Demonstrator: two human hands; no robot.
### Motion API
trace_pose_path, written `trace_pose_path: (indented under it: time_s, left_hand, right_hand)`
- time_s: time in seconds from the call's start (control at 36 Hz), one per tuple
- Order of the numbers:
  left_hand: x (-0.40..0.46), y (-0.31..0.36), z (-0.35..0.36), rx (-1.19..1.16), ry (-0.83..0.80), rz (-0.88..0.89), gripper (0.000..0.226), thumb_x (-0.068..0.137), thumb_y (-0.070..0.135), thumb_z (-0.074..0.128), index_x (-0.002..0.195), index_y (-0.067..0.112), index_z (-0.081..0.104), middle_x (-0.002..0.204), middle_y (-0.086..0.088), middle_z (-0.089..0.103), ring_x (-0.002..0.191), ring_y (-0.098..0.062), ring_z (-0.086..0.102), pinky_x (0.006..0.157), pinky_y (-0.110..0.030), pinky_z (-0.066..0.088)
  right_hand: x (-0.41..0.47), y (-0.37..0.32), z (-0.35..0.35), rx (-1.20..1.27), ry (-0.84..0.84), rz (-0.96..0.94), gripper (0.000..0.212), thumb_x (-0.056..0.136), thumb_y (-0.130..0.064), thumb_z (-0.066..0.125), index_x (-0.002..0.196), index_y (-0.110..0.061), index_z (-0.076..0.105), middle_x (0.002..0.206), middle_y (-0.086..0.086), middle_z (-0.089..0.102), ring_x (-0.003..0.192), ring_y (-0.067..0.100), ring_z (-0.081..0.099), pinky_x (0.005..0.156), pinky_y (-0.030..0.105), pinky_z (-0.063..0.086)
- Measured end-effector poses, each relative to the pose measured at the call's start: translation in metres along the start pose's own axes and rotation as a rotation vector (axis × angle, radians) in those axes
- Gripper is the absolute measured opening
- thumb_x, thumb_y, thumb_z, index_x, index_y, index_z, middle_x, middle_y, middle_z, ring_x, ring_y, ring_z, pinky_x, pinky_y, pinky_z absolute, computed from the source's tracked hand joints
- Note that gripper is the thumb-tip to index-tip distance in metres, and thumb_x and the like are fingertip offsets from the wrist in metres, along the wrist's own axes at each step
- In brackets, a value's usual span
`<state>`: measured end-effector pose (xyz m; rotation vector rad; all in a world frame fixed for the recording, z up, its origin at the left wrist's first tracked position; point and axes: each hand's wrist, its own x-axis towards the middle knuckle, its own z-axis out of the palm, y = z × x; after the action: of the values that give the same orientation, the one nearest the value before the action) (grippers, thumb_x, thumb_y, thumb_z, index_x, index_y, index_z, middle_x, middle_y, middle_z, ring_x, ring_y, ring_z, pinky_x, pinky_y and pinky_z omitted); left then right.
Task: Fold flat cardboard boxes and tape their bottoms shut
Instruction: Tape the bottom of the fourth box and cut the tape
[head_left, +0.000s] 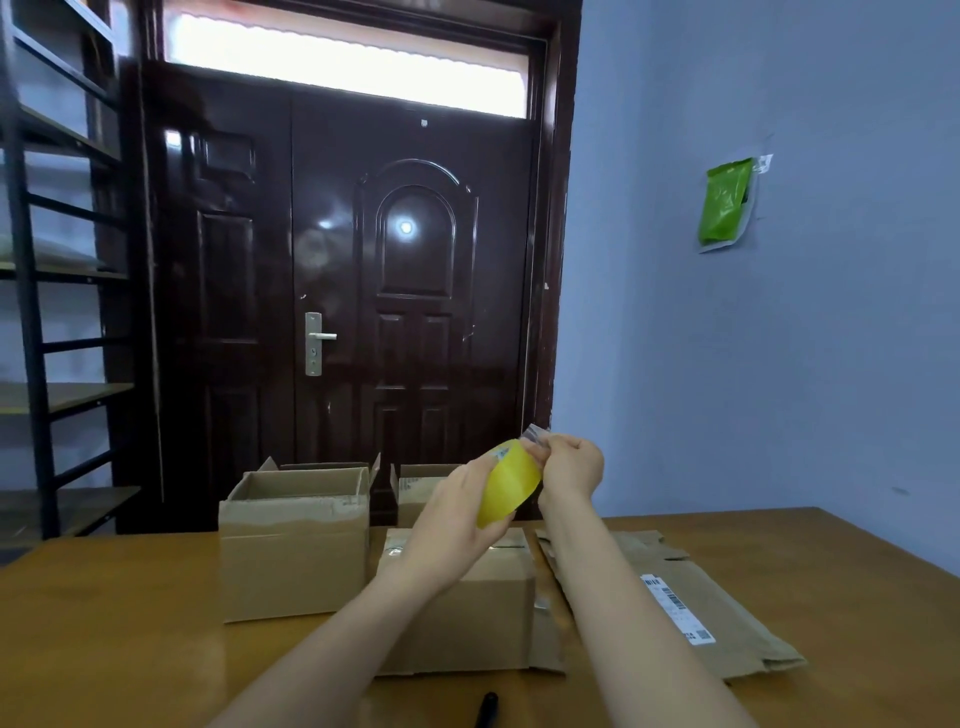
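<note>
My left hand (457, 512) grips a yellowish roll of tape (511, 483), held up above the table. My right hand (569, 465) pinches the loose tape end (535, 434) at the top of the roll. Below the hands a folded cardboard box (467, 613) lies on the wooden table (104, 623) with its flaps closed on top. An upright open box (293, 540) stands to its left, and another open box (421, 488) stands behind. Flat unfolded cardboard (691, 603) with a white label lies at the right.
A dark object (485, 709) lies at the table's near edge. A dark wooden door (363, 286) is behind the table, a metal shelf rack (57, 291) stands at the left, and a green packet (727, 202) hangs on the right wall.
</note>
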<state>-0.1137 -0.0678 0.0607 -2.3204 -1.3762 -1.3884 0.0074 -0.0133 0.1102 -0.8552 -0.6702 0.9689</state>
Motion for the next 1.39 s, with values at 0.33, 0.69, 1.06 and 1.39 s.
trace_pose_path:
  time_s: [0.33,0.69,1.06,1.39]
  left_hand:
    - [-0.01,-0.018,-0.016,0.066,-0.116,-0.072,0.076,0.072,0.041,0.077,0.134,0.018,0.039,0.123,0.004,0.051,0.109,-0.015,0.05,0.085,-0.023,0.041]
    - [-0.016,-0.032,-0.061,-0.66,-0.205,-0.495,0.099,0.06,0.081,0.059,0.102,-0.009,0.063,0.09,-0.018,0.068,0.081,-0.023,0.064,0.071,-0.026,0.05]
    - [-0.021,-0.022,-0.08,-0.585,-0.206,-0.591,0.042,0.078,0.042,0.064,0.08,0.0,0.059,0.069,-0.008,0.05,0.059,-0.012,0.048,0.052,-0.02,0.037]
    - [-0.041,-0.016,-0.097,-0.557,-0.212,-0.553,0.008,0.092,0.012,0.059,0.093,0.004,0.063,0.082,-0.014,0.067,0.065,-0.016,0.067,0.058,-0.023,0.051]
  right_hand:
    - [-0.003,0.004,-0.01,0.327,-0.28,0.297,0.015,0.096,-0.001,0.049,0.089,0.005,0.06,0.081,0.016,0.067,0.063,0.019,0.071,0.057,0.027,0.059]
    - [-0.041,0.015,0.011,0.231,-0.536,0.277,0.015,0.098,0.0,0.043,0.087,0.001,0.053,0.086,0.017,0.063,0.069,0.025,0.072,0.062,0.03,0.06]
    - [-0.062,0.021,0.019,0.13,-0.593,0.279,0.008,0.095,0.002,0.048,0.093,0.003,0.055,0.083,0.015,0.067,0.072,0.023,0.072,0.061,0.03,0.06]
    - [-0.072,0.048,0.022,-0.36,-0.545,0.317,0.009,0.085,-0.009,0.063,0.092,-0.008,0.069,0.105,0.012,0.068,0.103,0.024,0.063,0.086,0.036,0.045]
